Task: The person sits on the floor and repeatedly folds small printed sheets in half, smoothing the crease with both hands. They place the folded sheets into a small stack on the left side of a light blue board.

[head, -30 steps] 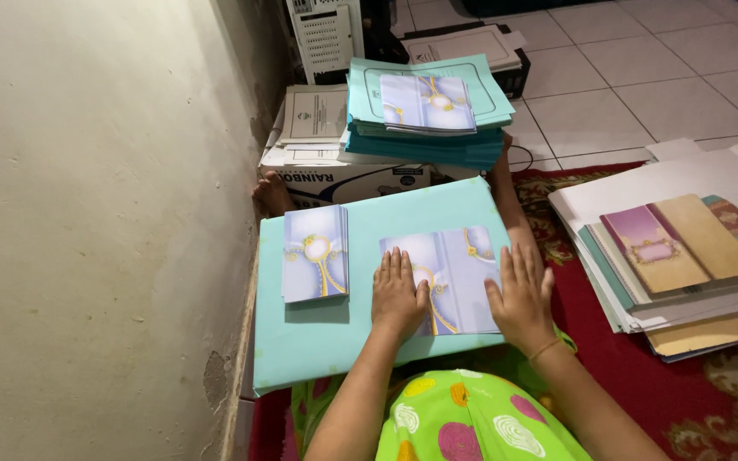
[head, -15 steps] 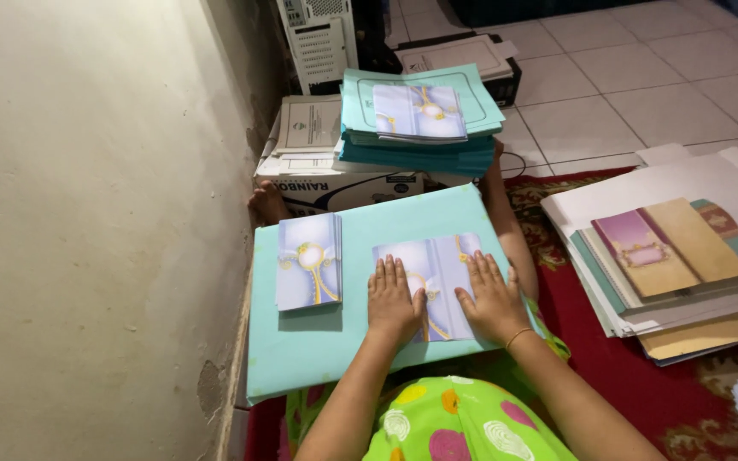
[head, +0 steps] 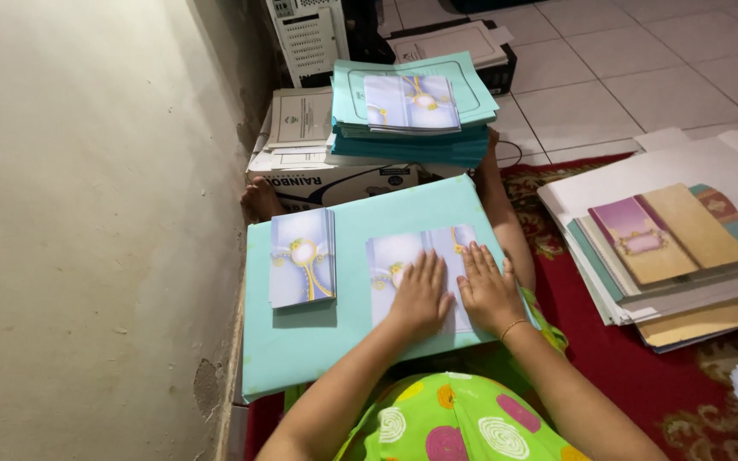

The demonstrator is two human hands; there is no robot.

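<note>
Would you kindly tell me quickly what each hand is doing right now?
Left hand: open, pressed flat on the printed sheet, holding nothing.
Right hand: open, flat on the same sheet, holding nothing.

Two hands, the left hand and the right hand, both lie flat on one open lilac card, which rests on one turquoise board across the lap. Left of that card on the board sits one small stack of folded lilac cards. Beyond the board stands one teal pile of folders with one more lilac card on top. Right of the board is one heap of mixed papers. Two bare feet show past the board
</note>
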